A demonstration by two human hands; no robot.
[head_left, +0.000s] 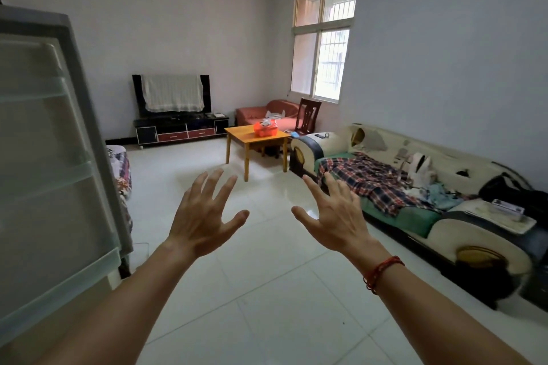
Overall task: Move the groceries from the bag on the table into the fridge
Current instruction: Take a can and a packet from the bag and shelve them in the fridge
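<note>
Two bare forearms reached up from the bottom edge of the frame, both hands raised with backs to the camera over the glossy white tiled floor (261,290). The left hand (204,218), at lower centre, had its fingers spread wide apart and held nothing; the right hand (333,216), just right of centre, was likewise splayed and empty, with a red braided cord bracelet (381,272) around its wrist. The two hands were near each other but not touching.

Filling the left edge of the frame, the open grey fridge door (50,157) showed its pale inner lining and translucent plastic door shelves, which appeared bare.

Along the right side ran a long cream and black sofa (444,231), its seat covered with a green cloth, a red and blue plaid blanket (367,178) and loose clothing.

Further back, at the centre of the frame, stood a small square orange-brown wooden table (237,132). On its top sat the orange-red plastic bag of groceries (266,129), well apart from both hands and from the fridge door; its contents were too small to make out. A dark wooden chair (308,115) and a salmon-coloured sofa (252,114) stood just behind the table.

Against the far white wall, a black television draped with a pale cloth (172,92) rested on a low black cabinet with red drawers (181,129). A barred window (323,44) lit the upper right.
</note>
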